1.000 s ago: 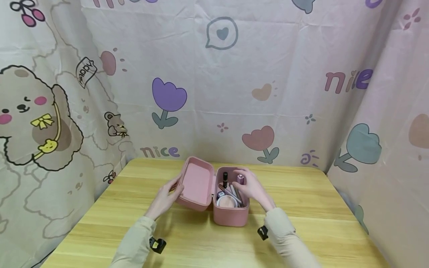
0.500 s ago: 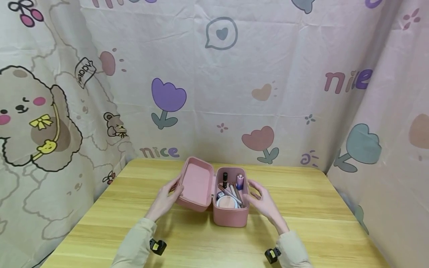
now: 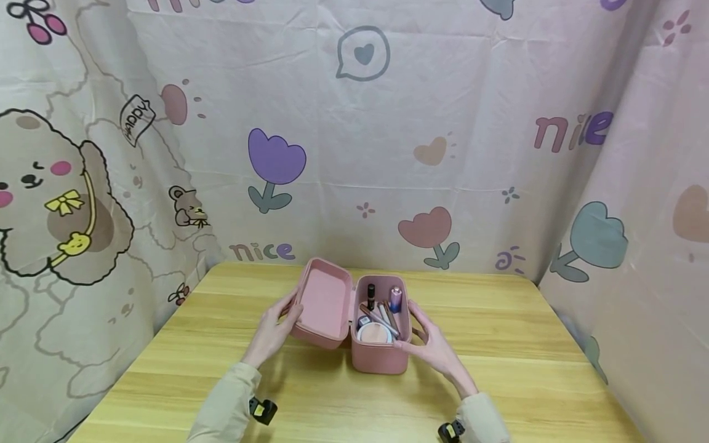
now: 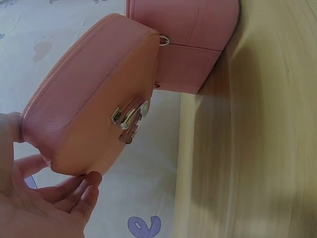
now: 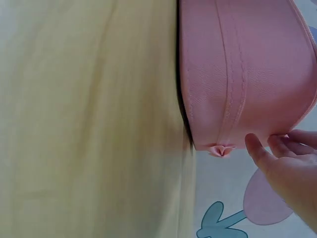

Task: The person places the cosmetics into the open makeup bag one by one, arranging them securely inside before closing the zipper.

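The right hand [image 3: 434, 348], a second ago over the back of the pink box [image 3: 380, 358] at the purple bottle [image 3: 396, 299], is now outside the box's right wall. The bottle shows uncovered; the thumb has shifted forward to the front rim.

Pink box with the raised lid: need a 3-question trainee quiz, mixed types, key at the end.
1. Multiple choice: what does the left hand hold?
a) a round compact
b) the lid
c) nothing

2. True or false: in the head view, inside the box, the black tube stands left of the purple bottle.

3. Short answer: which wrist view shows the metal buckle on the lid's outer face?

Key: 1. b; 2. true; 3. the left wrist view.
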Motion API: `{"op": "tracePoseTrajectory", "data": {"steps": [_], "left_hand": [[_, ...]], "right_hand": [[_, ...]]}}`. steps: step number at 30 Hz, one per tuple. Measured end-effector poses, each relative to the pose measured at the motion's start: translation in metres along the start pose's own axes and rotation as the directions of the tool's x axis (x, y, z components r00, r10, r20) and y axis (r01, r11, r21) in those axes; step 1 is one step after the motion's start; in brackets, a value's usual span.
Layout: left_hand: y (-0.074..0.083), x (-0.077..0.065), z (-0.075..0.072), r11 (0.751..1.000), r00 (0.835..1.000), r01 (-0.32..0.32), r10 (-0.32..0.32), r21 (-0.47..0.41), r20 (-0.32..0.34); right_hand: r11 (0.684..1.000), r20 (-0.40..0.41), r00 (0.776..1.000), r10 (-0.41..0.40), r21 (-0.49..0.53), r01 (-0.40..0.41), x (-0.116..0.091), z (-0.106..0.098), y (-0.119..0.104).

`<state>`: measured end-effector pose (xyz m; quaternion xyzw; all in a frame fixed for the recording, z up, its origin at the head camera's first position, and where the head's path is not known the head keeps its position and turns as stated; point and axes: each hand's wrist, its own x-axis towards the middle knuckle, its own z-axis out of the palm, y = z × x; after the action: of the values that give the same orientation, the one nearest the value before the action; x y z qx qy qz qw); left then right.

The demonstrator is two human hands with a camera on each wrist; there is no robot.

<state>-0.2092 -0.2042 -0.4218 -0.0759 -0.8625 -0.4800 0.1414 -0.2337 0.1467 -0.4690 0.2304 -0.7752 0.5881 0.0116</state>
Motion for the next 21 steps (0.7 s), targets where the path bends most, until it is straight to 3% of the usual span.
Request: {"op": "tracePoseTrajectory", "data": {"steps": [11, 21], "left_hand": [[-0.0024, -0.0022, 0.0054, 0.997, 0.996, -0.077, 0.078, 0.008, -0.047], [-0.0032, -0.0056, 0.0075, 0.996, 0.998, -0.053, 0.052, -0.073, -0.022]], "right_hand": [[0.997, -0.044, 0.999, 0.028, -0.074, -0.031, -0.0016, 0.0032, -0.0056], [0.995, -0.047, 0.999, 0.013, -0.094, -0.018, -0.0007, 0.0028, -0.0031]]}}
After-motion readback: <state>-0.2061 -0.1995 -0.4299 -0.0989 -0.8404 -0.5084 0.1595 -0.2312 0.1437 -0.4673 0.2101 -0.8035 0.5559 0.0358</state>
